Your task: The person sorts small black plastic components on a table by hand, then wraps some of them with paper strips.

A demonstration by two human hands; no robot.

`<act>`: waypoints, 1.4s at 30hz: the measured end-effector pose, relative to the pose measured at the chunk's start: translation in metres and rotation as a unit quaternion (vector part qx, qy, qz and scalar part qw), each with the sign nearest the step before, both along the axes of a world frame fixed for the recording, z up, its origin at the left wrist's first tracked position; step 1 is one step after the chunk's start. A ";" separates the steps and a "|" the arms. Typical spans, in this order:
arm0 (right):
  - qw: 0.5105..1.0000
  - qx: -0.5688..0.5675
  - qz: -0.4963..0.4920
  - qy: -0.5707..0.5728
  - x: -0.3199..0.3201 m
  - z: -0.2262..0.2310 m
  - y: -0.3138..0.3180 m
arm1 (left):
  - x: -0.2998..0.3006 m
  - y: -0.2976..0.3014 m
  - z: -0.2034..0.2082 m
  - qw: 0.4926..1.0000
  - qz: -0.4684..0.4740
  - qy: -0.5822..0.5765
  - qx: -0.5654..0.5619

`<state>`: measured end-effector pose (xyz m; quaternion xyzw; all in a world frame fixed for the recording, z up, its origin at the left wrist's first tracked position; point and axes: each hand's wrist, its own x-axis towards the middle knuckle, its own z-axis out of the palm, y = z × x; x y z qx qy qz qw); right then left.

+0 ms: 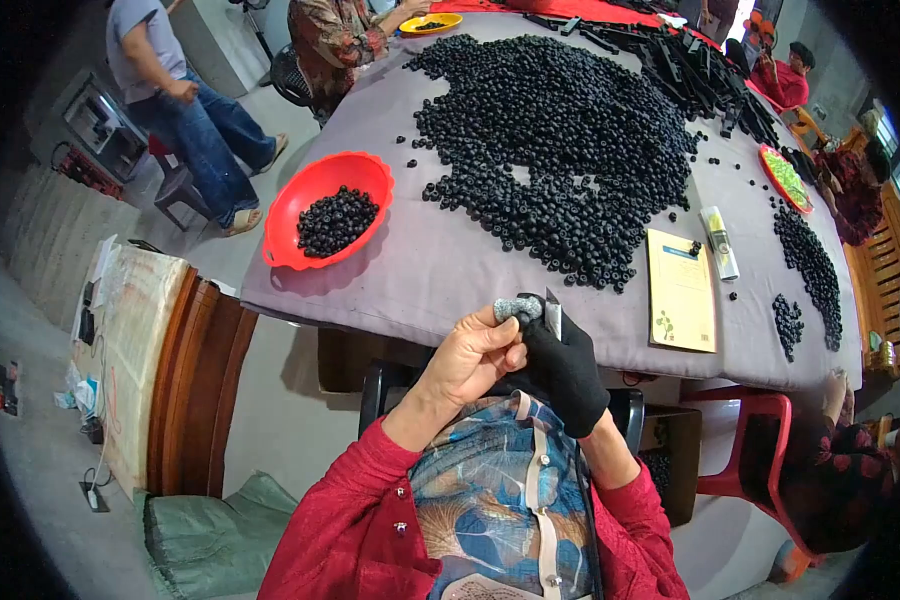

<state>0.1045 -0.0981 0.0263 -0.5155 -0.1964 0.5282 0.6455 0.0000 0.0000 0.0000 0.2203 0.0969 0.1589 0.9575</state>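
Just beyond the front edge of the cloth-covered table, my two hands meet. My left hand [462, 358] is bare, with a grey wrap [515, 309] around a fingertip. Its thumb and fingers are pinched on a small black part [526, 318], mostly hidden by the fingers. My right hand [567, 375], in a black glove, is closed around a small knife [554, 314] whose metal blade points up. The gloved fingertips touch the left ones. A large heap of round black parts with holes [560, 150] spreads across the table [390, 290] ahead.
A red bowl [282, 215] with black parts stands at the left. To the right lie a yellow booklet [682, 300], a pale tube-like package [720, 245] and smaller groups of parts [808, 265]. Black strips [690, 75] are piled far right. Other people sit or stand around; a red chair [745, 440] is at right.
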 end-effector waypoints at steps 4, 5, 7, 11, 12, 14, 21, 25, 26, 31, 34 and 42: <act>0.999 0.020 -0.039 -0.024 -0.004 -0.001 0.005 | -0.001 0.004 0.002 0.999 0.028 -0.005 0.024; 0.996 0.030 -0.063 -0.046 -0.005 -0.001 0.007 | -0.001 0.007 0.002 0.999 0.026 -0.019 0.035; 0.992 0.030 -0.080 -0.087 0.001 -0.005 0.001 | -0.002 0.007 0.008 0.999 0.029 -0.017 0.034; 0.950 0.040 -0.129 -0.280 -0.005 0.002 -0.004 | -0.002 0.007 0.013 0.998 0.043 -0.025 0.047; 0.958 0.035 -0.109 -0.263 -0.007 0.006 -0.007 | -0.003 0.007 0.013 0.998 0.041 -0.024 0.047; 0.958 0.042 -0.089 -0.268 -0.009 0.009 -0.008 | -0.004 0.007 0.012 0.998 0.037 -0.028 0.035; 0.936 0.074 -0.077 -0.335 -0.014 0.008 -0.008 | -0.005 0.004 0.017 0.996 0.067 0.016 0.054; 0.920 0.086 -0.074 -0.375 -0.013 0.006 -0.008 | -0.005 0.004 0.018 0.995 0.066 0.021 0.068; 0.920 0.085 -0.075 -0.374 -0.013 0.007 -0.008 | -0.005 0.004 0.018 0.995 0.065 0.015 0.068; 0.919 0.085 -0.063 -0.379 -0.011 0.007 -0.008 | -0.005 0.005 0.015 0.995 0.062 0.013 0.072; 0.925 0.084 -0.065 -0.366 -0.011 0.008 -0.008 | -0.004 0.004 0.017 0.995 0.063 0.013 0.072; 0.929 0.083 -0.061 -0.355 -0.010 0.008 -0.009 | -0.005 0.004 0.017 0.996 0.062 0.018 0.064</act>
